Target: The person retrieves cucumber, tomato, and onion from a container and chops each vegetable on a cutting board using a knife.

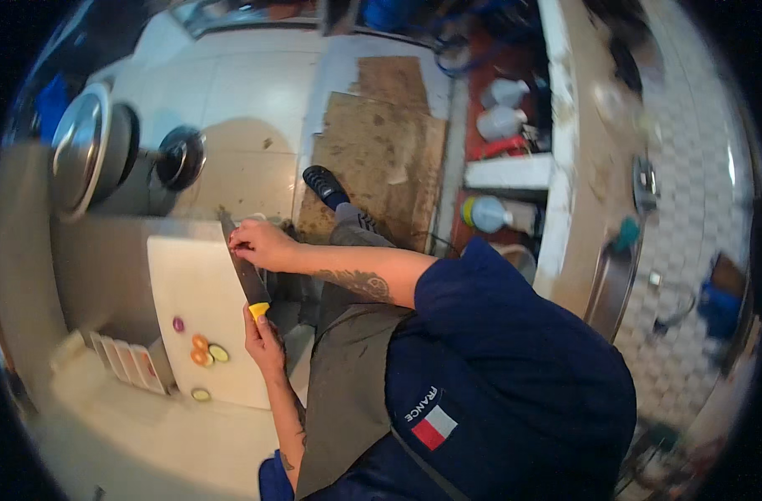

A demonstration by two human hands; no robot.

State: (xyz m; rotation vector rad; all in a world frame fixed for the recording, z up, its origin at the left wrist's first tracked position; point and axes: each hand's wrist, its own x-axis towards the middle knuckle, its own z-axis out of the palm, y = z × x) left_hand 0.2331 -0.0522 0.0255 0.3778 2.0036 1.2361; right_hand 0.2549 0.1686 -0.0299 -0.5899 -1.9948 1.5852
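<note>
My left hand [265, 344] grips the yellow handle [259, 310] of a large kitchen knife, whose dark blade [251, 282] points away to my right. At the blade's far half is my right hand [262, 243], fingers bent and close together; a small reddish bit shows at the fingertips, too small to name. Both hands are at the near edge of a white cutting board [212, 282]. Lying on it are a purple piece [178, 324], probably onion, several orange rounds [199, 351], and a pale green vegetable slice [218, 352]. Another green slice [201, 394] lies near the board's left edge.
Beyond the board's left corner stands a white compartmented container [134, 363]. A large lidded pot [83, 150] and a dark round pan-like vessel [181, 158] are to my right. Stained cardboard [381, 150] covers tiled floor. Behind me, plastic bottles [501, 122] stand under a counter [575, 188].
</note>
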